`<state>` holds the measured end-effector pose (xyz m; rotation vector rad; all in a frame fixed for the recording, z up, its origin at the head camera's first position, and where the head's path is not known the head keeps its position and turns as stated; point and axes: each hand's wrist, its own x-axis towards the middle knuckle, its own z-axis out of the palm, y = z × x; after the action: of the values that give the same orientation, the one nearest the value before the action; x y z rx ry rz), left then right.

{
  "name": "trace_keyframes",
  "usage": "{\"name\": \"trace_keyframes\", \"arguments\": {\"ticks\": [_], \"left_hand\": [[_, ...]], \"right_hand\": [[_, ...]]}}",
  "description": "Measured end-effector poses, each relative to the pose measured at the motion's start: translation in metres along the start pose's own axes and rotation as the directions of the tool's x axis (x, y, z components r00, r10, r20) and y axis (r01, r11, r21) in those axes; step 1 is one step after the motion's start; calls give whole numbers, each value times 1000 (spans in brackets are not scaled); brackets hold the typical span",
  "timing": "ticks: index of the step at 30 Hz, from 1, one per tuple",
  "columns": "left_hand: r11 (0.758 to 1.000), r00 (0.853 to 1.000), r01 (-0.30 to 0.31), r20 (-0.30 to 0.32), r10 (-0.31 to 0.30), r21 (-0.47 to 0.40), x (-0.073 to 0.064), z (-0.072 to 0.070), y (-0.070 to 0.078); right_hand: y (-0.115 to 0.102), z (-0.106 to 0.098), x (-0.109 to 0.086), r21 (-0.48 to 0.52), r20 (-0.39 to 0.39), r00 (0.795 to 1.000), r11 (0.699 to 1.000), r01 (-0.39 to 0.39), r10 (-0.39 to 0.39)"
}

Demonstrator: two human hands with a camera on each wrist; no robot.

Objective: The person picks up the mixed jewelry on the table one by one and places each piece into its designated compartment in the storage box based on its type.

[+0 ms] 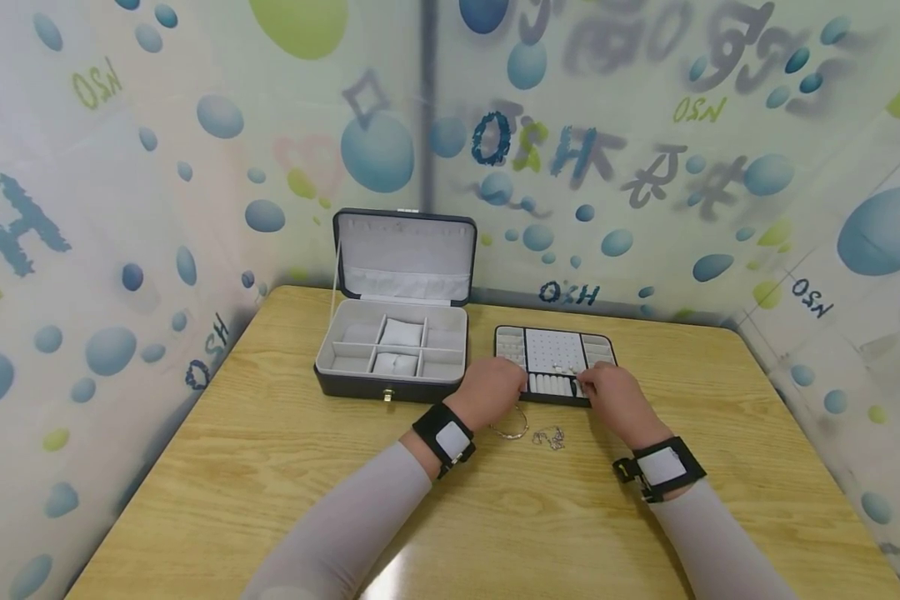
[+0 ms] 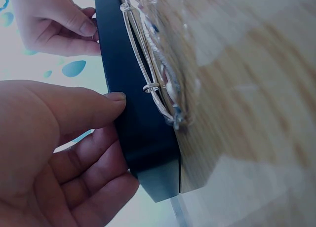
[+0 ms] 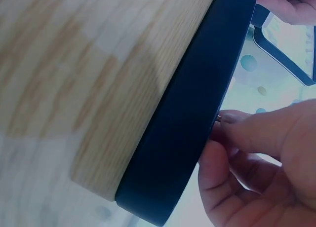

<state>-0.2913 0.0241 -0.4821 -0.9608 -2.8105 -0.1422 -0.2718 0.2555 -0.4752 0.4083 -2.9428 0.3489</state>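
A black-edged jewelry tray [image 1: 551,343] with pale compartments and ring rolls lies on the table. My left hand [image 1: 491,389] is at its front left corner; in the left wrist view the thumb [image 2: 116,97] rests against the dark side and the fingers bend around the corner. My right hand [image 1: 618,404] is over the tray's front right, by the ring rolls. Its thumb and forefinger pinch a small metal ring [image 3: 218,118], mostly hidden by the fingertips. In front of the tray lie a thin bangle [image 1: 523,431] and a silver chain [image 1: 549,437].
Left of the tray stands an open jewelry box [image 1: 352,387], its lid raised; two of its compartments hold white cushions [image 1: 401,333]. A few small pieces sit on the tray's dotted panel. The wooden table [image 1: 262,467] meets patterned walls at the back and sides.
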Motion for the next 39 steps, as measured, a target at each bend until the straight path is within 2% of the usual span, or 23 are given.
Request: {"name": "trace_keyframes", "arguments": {"ticks": [12,17,29,39], "left_hand": [[1000,1000,5,10,-5,-21,0,-4,1],[1000,1000,1,2,-1,-11,0,-2,0],[1000,1000,2,3,-2,-1,0,-3,1],[1000,1000,8,14,-8,-5,1,0,0]], "right_hand": [[2,3,1,48,-45,996,996,-70,72],[0,2,1,55,-41,994,994,-99,101],[0,0,2,46,4,997,996,-77,77],[1,2,1,47,-20,998,997,-58,59]]}}
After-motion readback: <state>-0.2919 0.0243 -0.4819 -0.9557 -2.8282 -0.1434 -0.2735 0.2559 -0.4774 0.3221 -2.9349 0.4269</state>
